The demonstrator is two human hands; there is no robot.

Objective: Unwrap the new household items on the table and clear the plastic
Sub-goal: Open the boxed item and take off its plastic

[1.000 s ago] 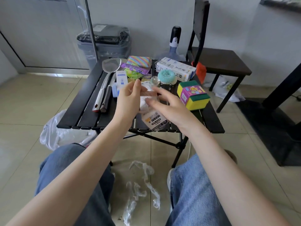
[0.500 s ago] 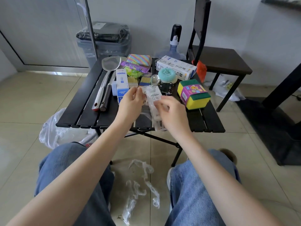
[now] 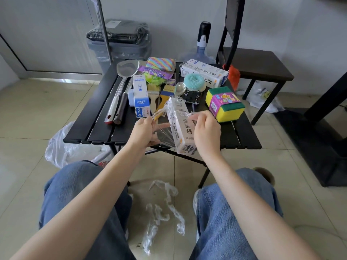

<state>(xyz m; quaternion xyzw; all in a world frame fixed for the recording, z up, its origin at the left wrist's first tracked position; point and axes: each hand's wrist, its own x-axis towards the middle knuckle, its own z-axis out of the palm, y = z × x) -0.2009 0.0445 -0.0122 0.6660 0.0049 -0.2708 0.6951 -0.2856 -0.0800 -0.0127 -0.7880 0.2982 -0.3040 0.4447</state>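
My right hand [image 3: 206, 131] grips the white box [image 3: 180, 126] over the table's [image 3: 244, 136] 6 o'clock edge. My left hand [image 3: 143, 130] pinches the plastic wrap [image 3: 165, 134], pulling toward 9 o'clock to strip it clear.

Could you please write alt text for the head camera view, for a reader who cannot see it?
A seated person's left hand pulls clear plastic wrap off a white box held by the right hand, above a black table crowded with sponges, brushes and boxes. Crumpled plastic lies on the floor between the knees.
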